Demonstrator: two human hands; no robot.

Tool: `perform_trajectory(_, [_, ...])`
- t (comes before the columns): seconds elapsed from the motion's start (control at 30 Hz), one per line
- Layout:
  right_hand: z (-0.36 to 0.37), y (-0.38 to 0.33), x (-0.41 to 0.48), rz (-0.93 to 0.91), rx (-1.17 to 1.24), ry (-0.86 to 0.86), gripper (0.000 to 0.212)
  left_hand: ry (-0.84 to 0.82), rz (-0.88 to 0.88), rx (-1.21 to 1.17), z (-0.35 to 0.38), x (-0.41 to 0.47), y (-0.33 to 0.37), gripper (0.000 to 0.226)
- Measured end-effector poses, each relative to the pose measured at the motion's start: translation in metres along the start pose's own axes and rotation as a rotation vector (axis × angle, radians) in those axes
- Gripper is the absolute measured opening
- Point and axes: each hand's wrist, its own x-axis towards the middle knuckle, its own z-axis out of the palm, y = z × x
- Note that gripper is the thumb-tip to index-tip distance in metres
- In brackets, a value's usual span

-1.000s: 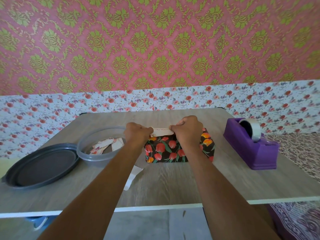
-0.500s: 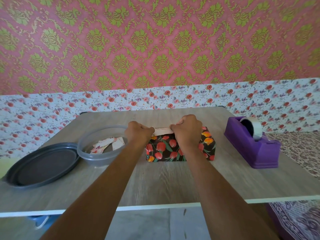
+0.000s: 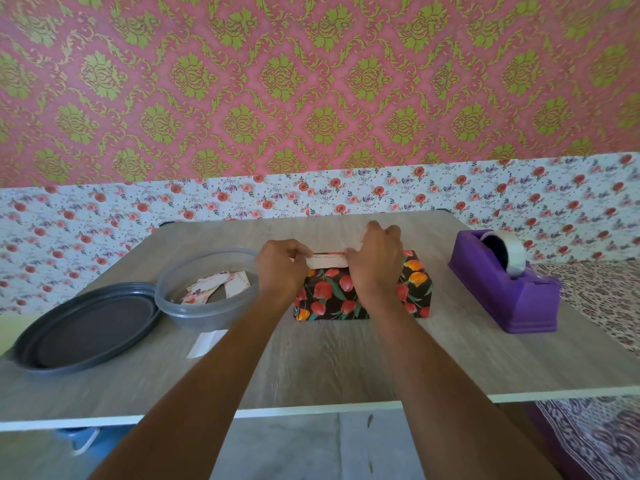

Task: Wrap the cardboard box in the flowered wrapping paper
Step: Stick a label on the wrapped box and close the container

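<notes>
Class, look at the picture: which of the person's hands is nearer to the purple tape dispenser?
Right. The right hand pinches the label atop the wrapped box, on the side toward the tape dispenser; the left hand holds the label's far end, by the clear bowl.

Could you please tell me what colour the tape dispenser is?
The tape dispenser is purple, clearest in the head view.

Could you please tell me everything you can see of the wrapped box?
The box is covered in black paper printed with red and orange tulips and green leaves; no cardboard shows. It lies flat on the table, a long side facing the camera, between the bowl and the dispenser, clear of the dispenser. The left hand and right hand rest on its top, pinching a pale label along the near top edge.
</notes>
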Motion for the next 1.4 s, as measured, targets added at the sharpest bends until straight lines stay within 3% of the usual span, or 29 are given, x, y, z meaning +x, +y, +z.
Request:
perform_trajectory(0.1, [0.000, 0.004, 0.001, -0.088, 0.025, -0.032, 0.009, -0.002, 0.056, -0.012, 0.001, -0.003, -0.006, 0.022])
perform_trajectory(0.2, [-0.001, 0.007, 0.000, -0.152, 0.102, -0.094, 0.020, -0.005, 0.125, -0.037, -0.001, -0.005, -0.013, 0.017])
perform_trajectory(0.43, [-0.004, 0.011, -0.004, -0.290, 0.056, -0.177, 0.013, -0.080, 0.261, -0.055, -0.009, -0.010, -0.024, 0.022])
perform_trajectory(0.7, [-0.001, 0.014, -0.002, -0.275, 0.074, -0.178, 0.057, 0.014, 0.276, -0.208, -0.004, -0.021, -0.034, 0.026])
perform_trajectory(0.77, [-0.002, 0.016, -0.002, -0.287, 0.067, -0.203, 0.044, 0.029, 0.275, -0.240, -0.002, -0.021, -0.036, 0.027])
perform_trajectory(0.83, [-0.007, 0.018, 0.001, -0.289, 0.091, -0.231, 0.016, 0.032, 0.274, -0.251, 0.000, -0.021, -0.037, 0.028])
perform_trajectory(0.9, [-0.011, 0.019, 0.006, -0.259, 0.142, -0.289, 0.011, 0.044, 0.270, -0.258, 0.000, -0.021, -0.039, 0.028])
perform_trajectory(1.03, [-0.017, 0.021, 0.013, -0.164, 0.235, -0.370, 0.015, 0.046, 0.266, -0.217, 0.002, -0.021, -0.041, 0.029])
perform_trajectory(1.2, [-0.014, 0.019, 0.009, -0.260, 0.089, -0.346, 0.016, 0.066, 0.269, -0.146, 0.002, -0.023, -0.035, 0.029])
perform_trajectory(1.33, [-0.001, 0.013, 0.001, -0.199, 0.062, -0.216, 0.049, 0.071, 0.262, -0.077, 0.001, -0.022, -0.023, 0.035])
perform_trajectory(1.4, [0.000, 0.008, -0.005, -0.198, 0.055, -0.158, 0.050, 0.053, 0.223, -0.010, 0.000, -0.017, -0.017, 0.033])
